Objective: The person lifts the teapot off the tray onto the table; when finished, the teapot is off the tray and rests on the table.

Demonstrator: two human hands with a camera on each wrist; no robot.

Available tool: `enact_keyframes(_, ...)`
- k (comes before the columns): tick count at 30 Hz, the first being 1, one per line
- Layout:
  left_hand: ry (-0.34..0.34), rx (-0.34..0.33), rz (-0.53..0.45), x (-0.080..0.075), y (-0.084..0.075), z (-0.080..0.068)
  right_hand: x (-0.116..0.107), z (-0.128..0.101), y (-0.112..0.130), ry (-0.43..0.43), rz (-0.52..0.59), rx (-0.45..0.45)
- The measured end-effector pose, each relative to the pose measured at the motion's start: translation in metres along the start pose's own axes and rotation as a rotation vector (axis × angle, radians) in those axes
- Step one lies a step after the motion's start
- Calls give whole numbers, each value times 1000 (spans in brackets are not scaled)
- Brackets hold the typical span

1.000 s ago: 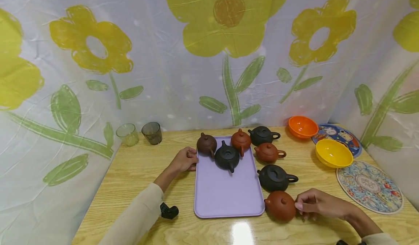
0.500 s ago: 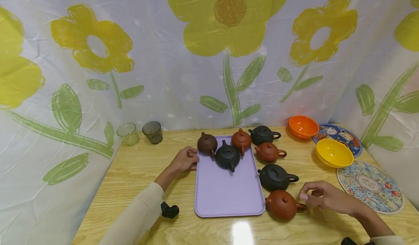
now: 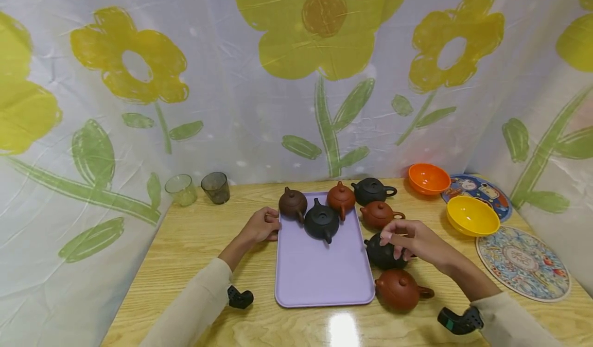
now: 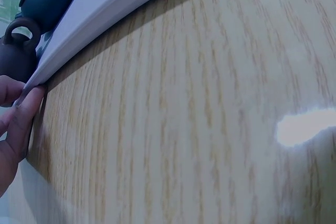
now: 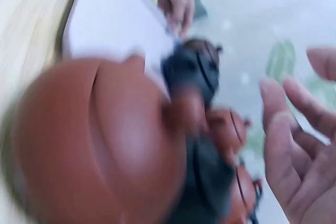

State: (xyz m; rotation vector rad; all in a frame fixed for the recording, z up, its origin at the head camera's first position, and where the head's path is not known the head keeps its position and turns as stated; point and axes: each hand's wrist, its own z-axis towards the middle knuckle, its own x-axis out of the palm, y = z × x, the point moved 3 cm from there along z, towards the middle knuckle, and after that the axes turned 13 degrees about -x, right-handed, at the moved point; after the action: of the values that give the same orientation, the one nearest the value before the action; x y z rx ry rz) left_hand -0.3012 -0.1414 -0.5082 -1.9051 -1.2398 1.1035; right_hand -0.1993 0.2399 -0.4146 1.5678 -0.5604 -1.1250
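Note:
My left hand [image 3: 260, 227] pinches the left rim of a lilac tray [image 3: 324, 280]; the left wrist view shows fingers [image 4: 23, 121] on that rim. On the tray's far end stand a brown teapot [image 3: 292, 203], a black teapot [image 3: 318, 226] and a red clay teapot [image 3: 340, 198]. Over a second black teapot [image 3: 381, 256], right of the tray, hovers my right hand [image 3: 419, 241], fingers loosely bent and holding nothing. It partly hides that pot. A large reddish-brown teapot [image 3: 399, 291] sits nearest me, its spout at the tray's edge; it looms blurred in the right wrist view.
Farther along the row are a small red teapot [image 3: 379, 214] and a black teapot [image 3: 370, 190]. An orange bowl [image 3: 429, 179], a yellow bowl [image 3: 472, 218] and two round mats [image 3: 523, 264] lie at right. Two glasses [image 3: 215, 188] stand back left.
My right hand has left the handle of the large reddish-brown teapot and moved forward and left, over the black teapot. My left hand and the tray look unmoved.

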Motion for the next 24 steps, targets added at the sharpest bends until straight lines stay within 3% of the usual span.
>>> enact_keyframes(5,1,2,2,0,1,0,25,35,7,-78,38,86)
enact_keyframes(11,-6,7,15,0,0,1,47,67,4,-113,48,200)
enact_keyframes(18,-16,3,10,1,1,2,59,91,1,-89,-8,276)
enact_keyframes(24,-4,11,11,0,0,-1,68,102,-6,-68,-38,288)
